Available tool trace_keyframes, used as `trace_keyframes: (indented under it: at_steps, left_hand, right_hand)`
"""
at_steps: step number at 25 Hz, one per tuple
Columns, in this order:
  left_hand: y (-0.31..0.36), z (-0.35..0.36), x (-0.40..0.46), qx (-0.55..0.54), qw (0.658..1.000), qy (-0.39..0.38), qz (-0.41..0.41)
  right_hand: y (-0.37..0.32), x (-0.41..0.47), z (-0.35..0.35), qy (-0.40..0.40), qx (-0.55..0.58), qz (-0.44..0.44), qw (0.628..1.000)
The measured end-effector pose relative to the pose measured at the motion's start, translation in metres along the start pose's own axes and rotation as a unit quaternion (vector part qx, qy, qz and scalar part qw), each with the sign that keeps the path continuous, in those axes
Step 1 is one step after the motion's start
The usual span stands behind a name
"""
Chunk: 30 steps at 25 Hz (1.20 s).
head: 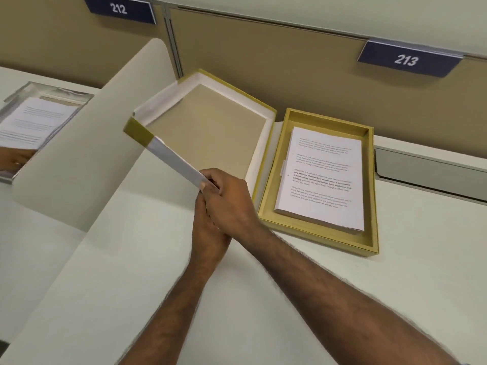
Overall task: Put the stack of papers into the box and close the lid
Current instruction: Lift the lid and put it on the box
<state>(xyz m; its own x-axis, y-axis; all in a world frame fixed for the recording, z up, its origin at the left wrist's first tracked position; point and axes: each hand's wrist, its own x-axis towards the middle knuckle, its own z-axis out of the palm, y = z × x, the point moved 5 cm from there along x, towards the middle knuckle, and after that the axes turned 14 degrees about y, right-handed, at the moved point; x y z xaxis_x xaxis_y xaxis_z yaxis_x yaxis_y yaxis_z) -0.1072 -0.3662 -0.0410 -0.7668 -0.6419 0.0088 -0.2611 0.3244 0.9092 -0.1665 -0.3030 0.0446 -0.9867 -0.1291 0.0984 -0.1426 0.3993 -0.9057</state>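
Note:
The stack of papers [321, 177] with printed text lies flat inside the shallow yellow box [371, 185] on the white desk. The box lid [208, 127], yellow outside with a tan and white inside, is raised and tilted, its hinge side along the box's left wall. Both hands meet at the lid's near white edge. My right hand [232, 201] pinches that edge from above. My left hand [208, 233] sits just under it, partly covered by the right, and seems to grip the same edge.
A curved cream divider [79, 159] stands on the left. Behind it another person's hand [15, 158] rests by a clear tray of papers [37, 119]. A tan partition with signs 212 [118, 7] and 213 [407, 60] backs the desk. A grey cable flap [427, 169] lies at right.

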Motion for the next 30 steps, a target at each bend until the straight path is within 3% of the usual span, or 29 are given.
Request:
trace_keyframes:
  at_steps: [1, 3, 8, 15, 18, 22, 27, 30]
  left_hand:
    - [0.003, 0.005, -0.005, -0.141, 0.989, 0.001, -0.032]
    - [0.023, 0.012, 0.003, -0.092, 0.995, 0.018, 0.039]
    - [0.040, 0.030, 0.003, -0.113, 0.982, -0.046, 0.143]
    - [0.025, 0.028, 0.007, -0.017, 0.942, -0.110, 0.315]
    - [0.027, 0.034, 0.004, 0.045, 0.923, -0.136, 0.357]
    - [0.039, 0.044, -0.007, 0.028, 0.911, -0.162, 0.378]
    - [0.033, 0.061, -0.014, -0.032, 0.954, -0.187, 0.231]
    - [0.031, 0.073, -0.016, -0.026, 0.979, -0.140, 0.149]
  right_hand:
    - [-0.002, -0.001, -0.010, 0.011, 0.030, 0.007, 0.999]
    - [0.000, -0.004, -0.029, 0.028, 0.090, 0.029, 0.995]
    - [0.007, 0.001, -0.089, 0.049, 0.258, 0.078, 0.962]
    - [0.046, 0.008, -0.197, 0.050, 0.473, 0.193, 0.858]
    - [0.084, 0.005, -0.241, 0.099, 0.461, 0.262, 0.842]
    - [0.133, -0.007, -0.274, 0.146, 0.391, 0.320, 0.851]
    - [0.178, -0.023, -0.296, 0.170, 0.254, 0.334, 0.892]
    - [0.200, -0.032, -0.296, 0.199, 0.140, 0.325, 0.914]
